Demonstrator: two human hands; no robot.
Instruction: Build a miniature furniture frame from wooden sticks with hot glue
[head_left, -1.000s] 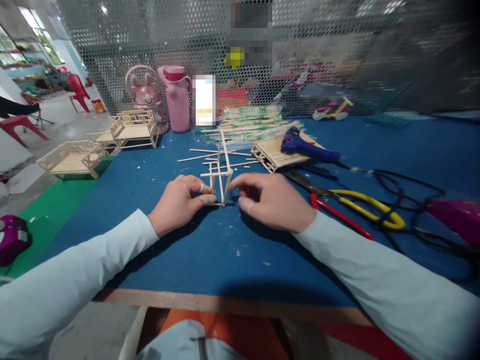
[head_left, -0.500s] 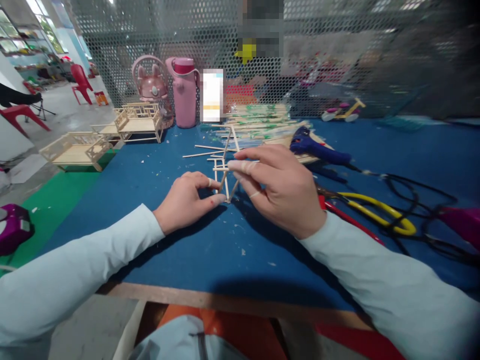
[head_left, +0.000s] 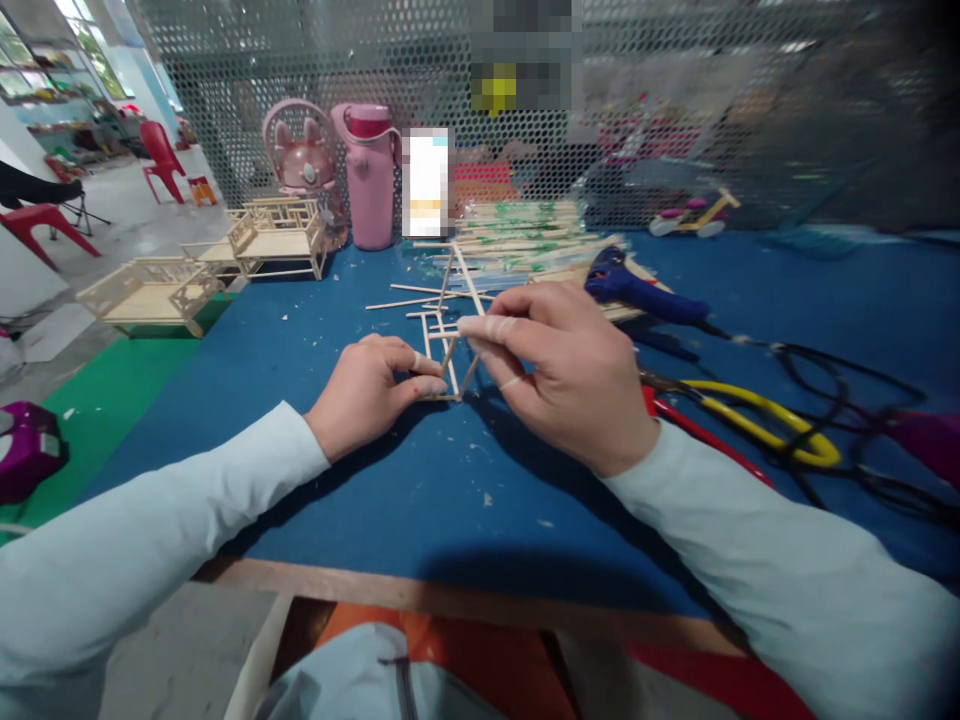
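Observation:
A small frame of thin wooden sticks [head_left: 452, 360] stands on the blue tabletop between my hands. My left hand [head_left: 375, 385] pinches its near left part between thumb and forefinger. From the right, my right hand [head_left: 562, 365] is closed with thumb and fingertips together at the frame's upper part, gripping a stick there. Tape or finger covers wrap some fingertips on both hands. Two longer sticks meet in a peak at the far end of the frame. My right fingers hide part of the right side.
Loose sticks [head_left: 412, 290] and bundled sticks [head_left: 525, 235] lie behind. At right are a blue glue gun [head_left: 649, 288], yellow-handled pliers [head_left: 765, 420] and black cables [head_left: 810, 400]. Miniature wooden furniture [head_left: 150, 290], a pink bottle [head_left: 371, 180] and a perforated metal screen [head_left: 247, 60] stand further back.
The stick frame has shifted and turned slightly, its far peak leaning more to the left. Both hands keep their grip, almost in the same place. The camera view has moved a little.

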